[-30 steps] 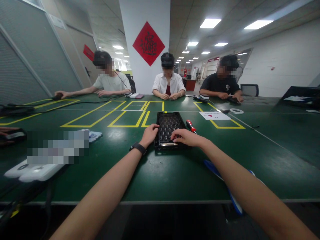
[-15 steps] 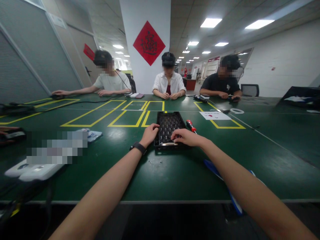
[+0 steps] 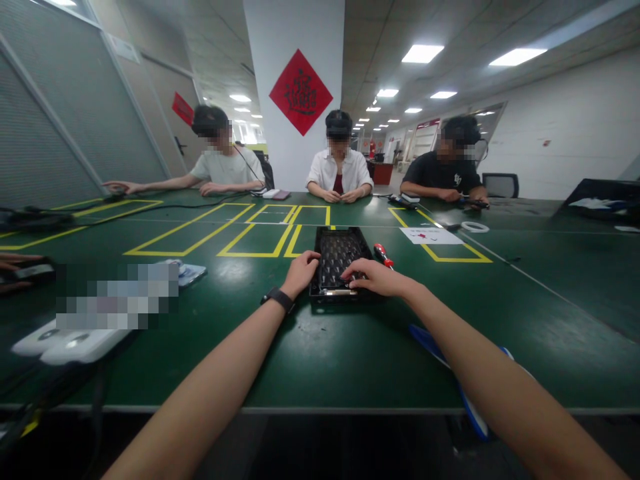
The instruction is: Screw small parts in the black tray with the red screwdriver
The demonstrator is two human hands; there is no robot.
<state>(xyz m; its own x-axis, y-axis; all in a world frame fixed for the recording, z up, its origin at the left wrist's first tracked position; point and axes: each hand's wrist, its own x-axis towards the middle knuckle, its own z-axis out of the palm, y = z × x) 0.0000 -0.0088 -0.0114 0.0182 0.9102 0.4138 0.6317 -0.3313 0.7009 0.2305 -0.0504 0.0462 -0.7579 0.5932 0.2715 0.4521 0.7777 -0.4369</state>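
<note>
Brace black case (image 3: 327, 300) from left with curled left hand (image 3: 301, 270); work gently at near end with narrowed right hand (image 3: 373, 275), no telling if gripping anything.

It looked like an office: bright white rectangular ceiling lights (image 3: 423, 53) shone at upper right, a black-framed mesh chair (image 3: 500, 185) stood at right, and a wide green table (image 3: 360, 367) with yellow rectangular outlines (image 3: 250, 255) filled the lower half.
</note>
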